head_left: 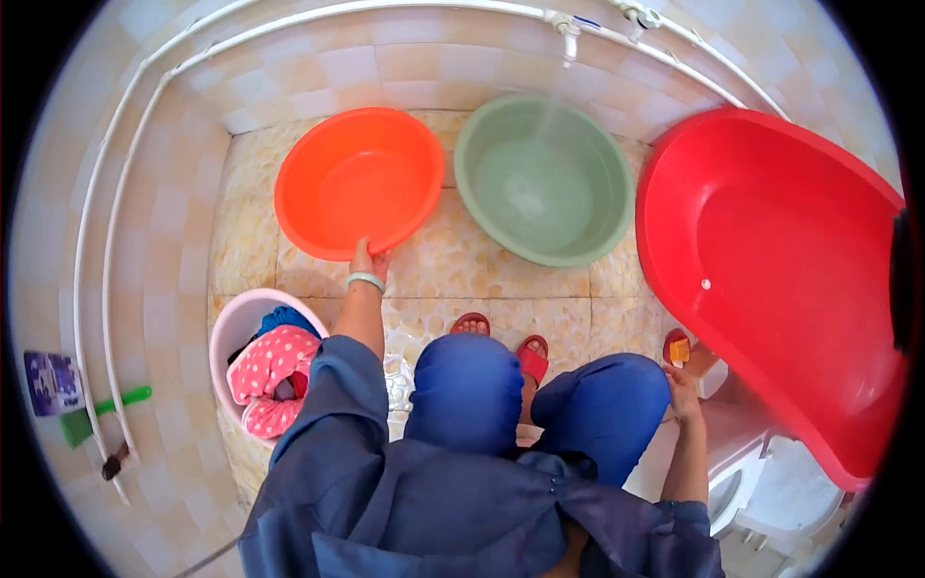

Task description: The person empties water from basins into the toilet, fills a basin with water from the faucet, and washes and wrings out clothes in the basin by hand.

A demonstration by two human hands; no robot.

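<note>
Dark shirt (pixel 434 501) is seen closest. Orange basin (pixel 358 183) is held at its near rim by L hand (pixel 369 260), grip closed on it, nr floor's (pixel 520 289) far L corner; green basin (pixel 540 183) is set under running tap (pixel 569 43). R hand (pixel 683 393) is rested by knee (pixel 626 385); its grip can't be told.

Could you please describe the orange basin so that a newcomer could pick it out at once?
From the big red tub on the right of the picture, move left past the green basin under the running tap. Next along is the orange basin, held at its near rim by the left hand. Among its neighbours, only it is orange and held.
</note>
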